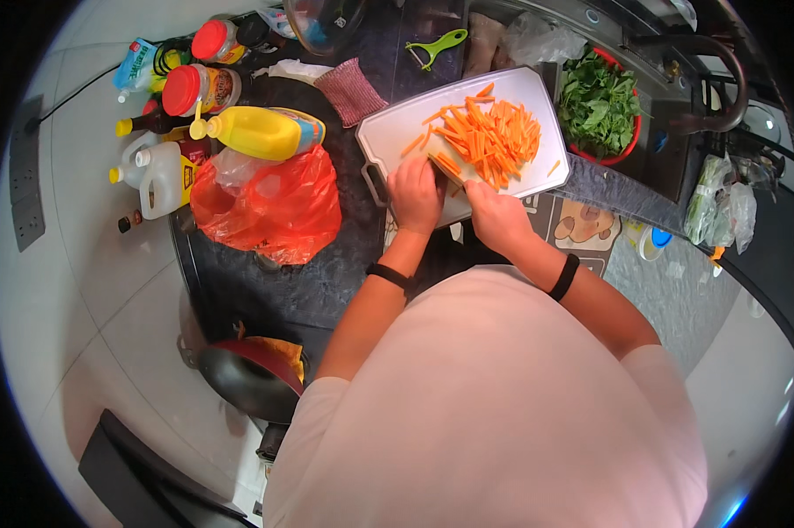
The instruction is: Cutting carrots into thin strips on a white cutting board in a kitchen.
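Observation:
A white cutting board (397,135) lies tilted on the dark counter, with a heap of cut carrot sticks (493,142) on it. At the board's near edge my right hand (499,214) grips a knife (444,170); its handle is hidden in my fist and only a thin part of the blade shows. The blade reaches towards my left hand (413,195), whose curled fingers press on carrot pieces (444,160) beside it. Most of what lies under those fingers is hidden. A few loose sticks lie apart from the heap.
Right of the board, a red basin of leafy greens (598,109) sits in the sink (661,158). Left are a red plastic bag (271,211), a yellow bottle (258,132) and lidded jars (202,89). Behind lie a green peeler (440,47) and a reddish cloth (351,92). A wok (245,383) stands lower left.

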`<state>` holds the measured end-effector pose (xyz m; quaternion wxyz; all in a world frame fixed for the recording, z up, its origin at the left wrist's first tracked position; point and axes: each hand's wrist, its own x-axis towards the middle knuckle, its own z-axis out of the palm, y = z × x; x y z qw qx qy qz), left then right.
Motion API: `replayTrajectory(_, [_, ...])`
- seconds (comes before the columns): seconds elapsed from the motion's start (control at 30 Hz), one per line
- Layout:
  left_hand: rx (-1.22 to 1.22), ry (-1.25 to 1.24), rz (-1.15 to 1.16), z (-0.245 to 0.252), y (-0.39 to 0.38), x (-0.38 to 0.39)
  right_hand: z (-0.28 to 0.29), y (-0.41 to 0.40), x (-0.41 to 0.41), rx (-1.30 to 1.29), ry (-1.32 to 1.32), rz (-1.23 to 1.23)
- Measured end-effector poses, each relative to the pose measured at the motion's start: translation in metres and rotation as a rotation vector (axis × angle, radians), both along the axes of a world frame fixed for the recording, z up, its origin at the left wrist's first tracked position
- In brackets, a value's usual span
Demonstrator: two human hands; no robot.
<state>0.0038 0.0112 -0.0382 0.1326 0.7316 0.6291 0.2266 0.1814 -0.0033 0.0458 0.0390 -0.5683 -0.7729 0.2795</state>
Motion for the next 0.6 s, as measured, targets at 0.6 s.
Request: replayTrajectory(0.6, [0.047,-0.053,0.021,-0.003,0.005,-0.002,-0.008,0.012,0.002,0.095,-0.005,0.063])
